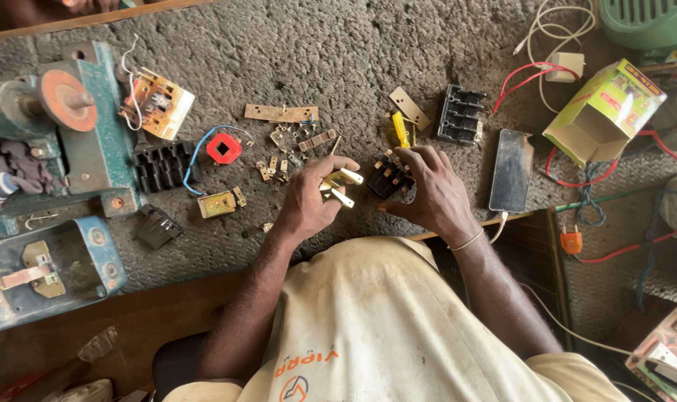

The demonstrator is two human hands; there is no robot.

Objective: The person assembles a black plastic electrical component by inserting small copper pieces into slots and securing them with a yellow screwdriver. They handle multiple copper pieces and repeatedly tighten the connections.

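A workbench covered by a coarse grey mat (338, 52) carries scattered electrical parts. On the mat lie a red coil with a blue wire (224, 148), black ribbed terminal blocks (162, 164) and (460, 114), flat brass strips (281, 113), a yellow-handled screwdriver (401, 129) and a dark phone (511, 170) lying flat. A teal metal machine (93, 126) stands at the mat's left edge, and an open green carton (604, 112) lies at the right among red wires (528, 77).

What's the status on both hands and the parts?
Left hand pinching pale metal strips. Right hand gripping black slotted block on mat. Loose brass bits close by.
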